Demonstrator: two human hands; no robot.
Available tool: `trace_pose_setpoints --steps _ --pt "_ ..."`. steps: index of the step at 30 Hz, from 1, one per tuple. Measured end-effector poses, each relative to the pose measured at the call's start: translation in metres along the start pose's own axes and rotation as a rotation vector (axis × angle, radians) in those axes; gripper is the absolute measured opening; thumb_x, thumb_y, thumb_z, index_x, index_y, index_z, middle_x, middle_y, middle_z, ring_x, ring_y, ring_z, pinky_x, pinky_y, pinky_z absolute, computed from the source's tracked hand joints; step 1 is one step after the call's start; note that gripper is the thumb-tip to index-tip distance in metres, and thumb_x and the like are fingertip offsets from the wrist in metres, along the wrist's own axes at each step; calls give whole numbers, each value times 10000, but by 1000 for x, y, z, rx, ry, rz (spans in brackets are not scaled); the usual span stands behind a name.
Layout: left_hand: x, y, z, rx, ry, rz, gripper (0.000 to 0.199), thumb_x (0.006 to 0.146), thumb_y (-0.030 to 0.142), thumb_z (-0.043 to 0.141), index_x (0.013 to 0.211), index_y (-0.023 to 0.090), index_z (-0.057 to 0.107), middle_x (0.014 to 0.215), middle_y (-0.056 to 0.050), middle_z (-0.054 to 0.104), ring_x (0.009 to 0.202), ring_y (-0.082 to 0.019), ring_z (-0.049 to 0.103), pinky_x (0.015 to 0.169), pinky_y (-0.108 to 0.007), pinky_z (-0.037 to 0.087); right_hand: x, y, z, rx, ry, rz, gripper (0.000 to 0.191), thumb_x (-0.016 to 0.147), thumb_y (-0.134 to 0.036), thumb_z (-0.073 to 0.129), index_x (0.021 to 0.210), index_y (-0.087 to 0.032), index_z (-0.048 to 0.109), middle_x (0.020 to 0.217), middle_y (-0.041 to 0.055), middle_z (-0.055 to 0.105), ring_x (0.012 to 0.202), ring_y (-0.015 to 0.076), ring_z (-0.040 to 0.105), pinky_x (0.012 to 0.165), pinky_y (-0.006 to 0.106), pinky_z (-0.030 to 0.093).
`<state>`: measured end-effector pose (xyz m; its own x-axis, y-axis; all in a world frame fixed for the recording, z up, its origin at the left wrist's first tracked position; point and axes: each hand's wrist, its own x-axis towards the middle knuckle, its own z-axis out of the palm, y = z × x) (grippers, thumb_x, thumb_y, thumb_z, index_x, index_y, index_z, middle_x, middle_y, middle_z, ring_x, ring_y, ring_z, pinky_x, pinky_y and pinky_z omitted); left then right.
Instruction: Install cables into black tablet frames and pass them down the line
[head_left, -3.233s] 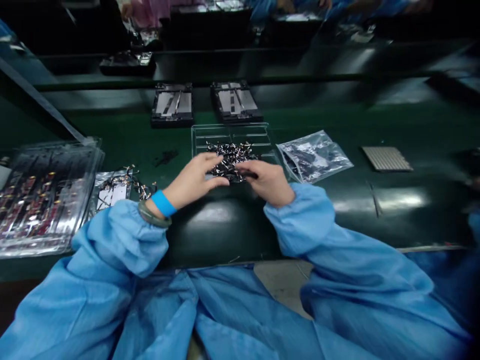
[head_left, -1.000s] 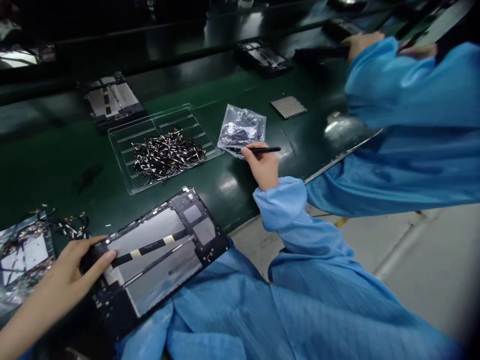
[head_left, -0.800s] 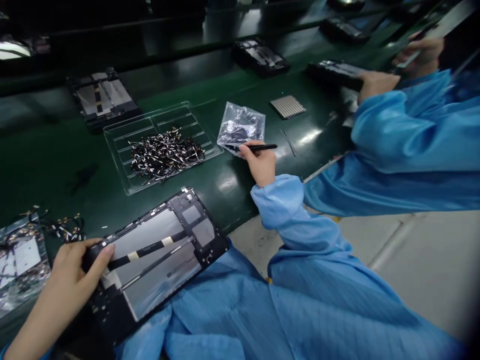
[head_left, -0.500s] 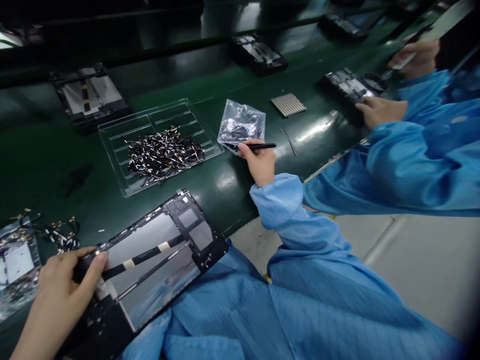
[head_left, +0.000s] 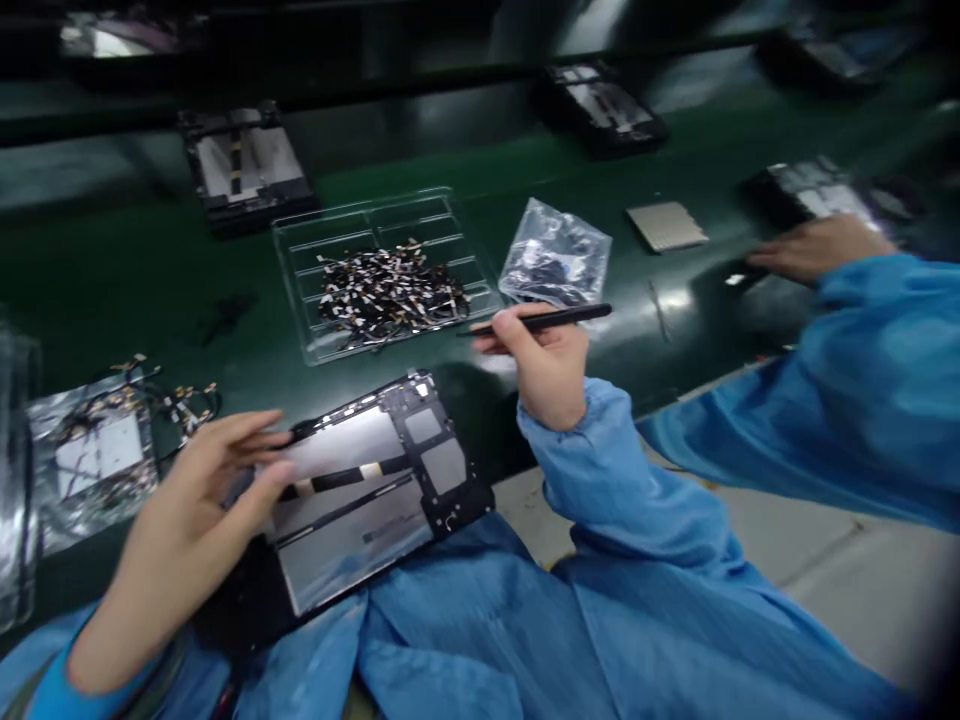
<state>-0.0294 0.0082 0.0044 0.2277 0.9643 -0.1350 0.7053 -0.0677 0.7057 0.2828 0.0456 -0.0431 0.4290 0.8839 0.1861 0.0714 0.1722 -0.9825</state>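
A black device frame with silvery panels lies tilted at the bench's front edge, over the blue clothing. My left hand is at its left end, thumb over the frame and fingers apart; whether it grips the frame is unclear. Black tweezers are held in my right hand, tips pointing left. Nothing can be made out between the tips. Just beyond that hand lies a clear plastic bag with dark parts. A clear tray left of the bag holds a pile of small black cables.
Similar device frames stand at the back left and back right. A ribbed plate lies right of the bag. Another person's hand reaches in at right, near a further device. A bag with cables lies at left.
The view has shifted left. My right hand has drawn back from the plastic bag with the tweezers. My left hand's fingers have loosened on the frame. The other person's hand has moved forward.
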Motion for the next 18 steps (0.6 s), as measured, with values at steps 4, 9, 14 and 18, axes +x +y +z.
trace_pose_setpoints --steps 4,9,14,18 --pt "18 40 21 -438 -126 20 400 754 377 665 1112 249 540 1014 -55 670 943 -214 677 785 -341 600 -27 -29 56 226 -452 265 298 714 -482 732 736 -208 616 634 -23 696 533 121 665 531 235 578" --pt "24 40 30 -570 -61 -21 248 733 314 691 902 190 558 751 -1 652 613 -122 647 500 -209 562 -34 -40 89 389 -622 486 332 619 -451 802 702 -193 611 565 -34 680 480 105 648 471 181 552" --pt "17 41 25 -658 -94 -170 201 736 315 671 796 168 548 594 44 570 439 -83 543 360 -187 502 -31 -39 94 424 -635 682 364 592 -460 812 678 -170 609 583 -25 695 468 73 636 456 127 523" --pt "15 43 26 -678 -106 -193 208 730 312 658 817 167 537 620 40 578 455 -86 555 389 -198 516 -31 -36 96 438 -674 773 378 584 -478 811 651 -155 628 586 -11 698 480 69 640 467 118 523"
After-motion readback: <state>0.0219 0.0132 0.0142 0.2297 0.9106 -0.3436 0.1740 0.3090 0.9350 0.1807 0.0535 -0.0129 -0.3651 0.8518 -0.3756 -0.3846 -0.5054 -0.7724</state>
